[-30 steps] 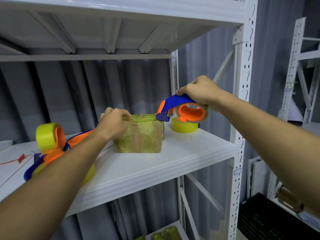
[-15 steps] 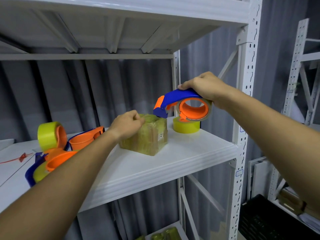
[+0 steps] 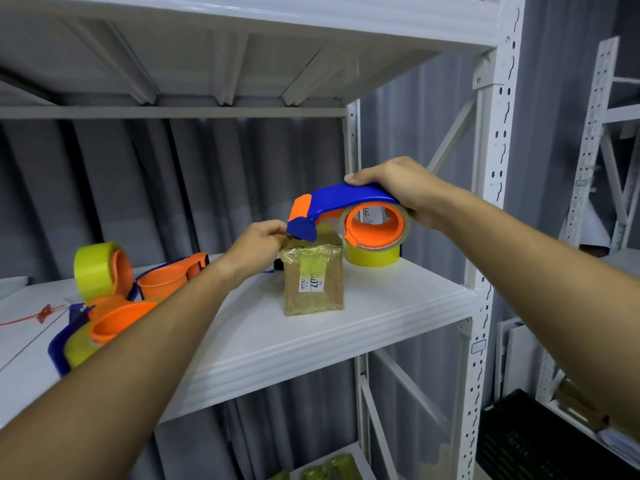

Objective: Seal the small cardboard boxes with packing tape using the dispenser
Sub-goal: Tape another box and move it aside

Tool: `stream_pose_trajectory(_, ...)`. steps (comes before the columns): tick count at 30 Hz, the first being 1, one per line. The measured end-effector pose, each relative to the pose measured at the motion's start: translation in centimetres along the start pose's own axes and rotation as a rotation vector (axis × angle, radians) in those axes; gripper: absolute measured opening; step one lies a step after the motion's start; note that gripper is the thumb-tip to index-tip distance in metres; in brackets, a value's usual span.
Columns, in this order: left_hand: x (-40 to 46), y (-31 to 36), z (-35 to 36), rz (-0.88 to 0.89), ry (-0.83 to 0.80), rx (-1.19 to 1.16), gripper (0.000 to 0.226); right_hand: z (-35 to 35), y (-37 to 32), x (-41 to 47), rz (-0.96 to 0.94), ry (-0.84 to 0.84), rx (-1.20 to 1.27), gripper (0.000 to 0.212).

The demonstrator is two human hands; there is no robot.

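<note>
A white metal shelf [image 3: 311, 344] carries everything I am working on, and its right front corner meets a perforated upright post [image 3: 498, 168]. A heap of spare tape dispensers [image 3: 114, 317] with orange hubs and yellow-green rolls lies along the shelf's left part, toward the front edge. My right hand [image 3: 398, 183] is curled over the top of the blue and orange tape dispenser [image 3: 346, 213], gripping its handle and roll, and holds it up above the shelf near the back right corner. The dispenser's blue nose points left and sits at the top of the small cardboard box [image 3: 313, 275]. That box stands upright on the shelf, about midway between front and back edges and right of centre, wrapped in glossy yellowish tape, with a white printed label [image 3: 311, 284] facing me. Behind it, by the back right corner, a loose yellow tape roll [image 3: 372, 256] lies flat. My left hand [image 3: 258, 245] has its fingers bunched together at the box's top left corner, just under the dispenser's nose; I cannot tell what they pinch.
</note>
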State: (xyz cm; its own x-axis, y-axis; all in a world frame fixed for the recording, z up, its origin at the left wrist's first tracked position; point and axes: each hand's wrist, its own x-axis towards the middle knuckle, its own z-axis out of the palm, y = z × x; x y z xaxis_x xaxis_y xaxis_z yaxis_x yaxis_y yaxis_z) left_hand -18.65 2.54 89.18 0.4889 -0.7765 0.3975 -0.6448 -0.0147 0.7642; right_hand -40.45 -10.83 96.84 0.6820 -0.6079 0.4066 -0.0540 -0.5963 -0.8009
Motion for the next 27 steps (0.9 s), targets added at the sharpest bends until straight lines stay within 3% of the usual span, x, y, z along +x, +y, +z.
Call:
stream_pose_trajectory(6, -0.2, -0.6, -0.8, 0.028, 0.068, -0.085, 0.021, 1.9, -0.3, 0.4, -0.008, -0.062, 0.062, 0.030)
stream_pose_trajectory(12, -1.3, 0.2, -2.4, -0.097, 0.108, -0.219, 0.027, 2.7, -0.4, 1.0, -0.038, -0.042, 0.072, 0.035)
stream_pose_trajectory(19, -2.5, 1.1, -3.1, -0.140, -0.125, -0.369, 0.023, 2.8, 0.0, 1.6, -0.040, -0.009, 0.093, 0.035)
stream_pose_trajectory(27, -2.3, 2.3, -2.8, -0.258, -0.087, -0.312, 0.022, 2.4, 0.8, 1.6, -0.044, 0.001, 0.095, 0.037)
